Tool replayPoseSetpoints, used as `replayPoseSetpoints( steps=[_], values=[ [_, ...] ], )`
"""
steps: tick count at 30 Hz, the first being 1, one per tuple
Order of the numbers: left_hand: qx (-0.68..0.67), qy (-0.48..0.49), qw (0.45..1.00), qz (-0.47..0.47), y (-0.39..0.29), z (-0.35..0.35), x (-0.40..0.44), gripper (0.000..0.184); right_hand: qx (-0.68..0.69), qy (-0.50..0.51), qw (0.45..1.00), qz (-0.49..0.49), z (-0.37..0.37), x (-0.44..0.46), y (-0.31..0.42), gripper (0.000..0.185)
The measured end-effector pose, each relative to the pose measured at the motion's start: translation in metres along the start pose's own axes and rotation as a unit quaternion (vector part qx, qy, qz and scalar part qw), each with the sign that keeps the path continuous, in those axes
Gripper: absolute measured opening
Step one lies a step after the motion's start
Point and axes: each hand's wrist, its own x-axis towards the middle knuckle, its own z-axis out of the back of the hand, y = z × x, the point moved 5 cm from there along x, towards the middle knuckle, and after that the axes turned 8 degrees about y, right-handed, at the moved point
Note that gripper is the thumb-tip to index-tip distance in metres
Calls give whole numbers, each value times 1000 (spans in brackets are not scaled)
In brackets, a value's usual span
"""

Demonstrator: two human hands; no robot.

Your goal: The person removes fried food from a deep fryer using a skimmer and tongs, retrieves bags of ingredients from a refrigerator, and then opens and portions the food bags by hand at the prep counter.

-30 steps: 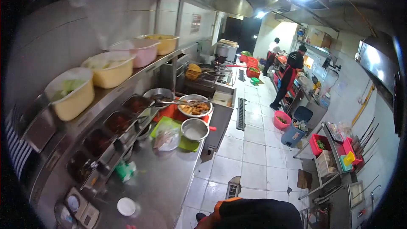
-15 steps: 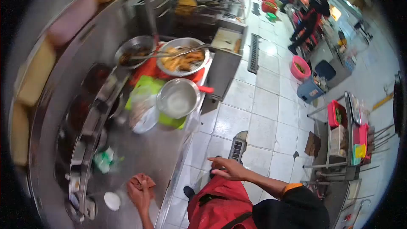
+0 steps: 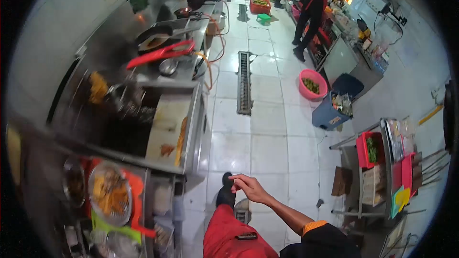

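Note:
My right hand (image 3: 249,188) hangs in front of my red apron (image 3: 234,234), above the tiled floor. Its index finger stretches left while the other fingers bend loosely, and nothing shows in it. My left hand is out of view. Left of me, a metal bowl (image 3: 125,217) of fried food (image 3: 110,193) rests on the steel counter, nearest to my body. Close by it lie a red cloth or sheet (image 3: 137,191) and a second metal bowl (image 3: 122,244), cut off near the lower edge.
A deep fryer (image 3: 197,129) with dark oil and a side tray stands ahead on the left, beyond it a wok (image 3: 154,38). Drain grates (image 3: 244,81) run along the floor. On the right are a pink basin (image 3: 313,85), a blue bin (image 3: 330,114), a shelf rack and a co-worker (image 3: 313,14).
My view has swung forward along the aisle. My left hand, which held a reddish-brown cloth on the counter, has left the picture. My right hand's fingers are more bent.

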Motion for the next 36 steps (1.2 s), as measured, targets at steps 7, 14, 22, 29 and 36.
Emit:
replayPoseSetpoints(
  steps=[7, 14, 22, 29, 36],
  values=[
    [-39, 335, 933, -124, -252, -307, 186, 58, -288, -60, 943, -154, 327, 55, -18, 30],
    [-78, 462, 862, -195, -512, -543, 332, 57, -325, -158, 803, -474, 671, -1, -90, 37],
    [89, 514, 849, 78, -512, -693, 395, 55, -431, -83, 871, -222, 973, 369, 38, 42],
    [180, 624, 761, 12, -576, -864, 503, 54, -321, -158, 911, -206, 1240, 617, 192, 39],
    [-104, 397, 911, -47, -1054, -1001, 844, 25, -335, -98, 868, -354, 1522, 550, 64, 35]
  ],
)
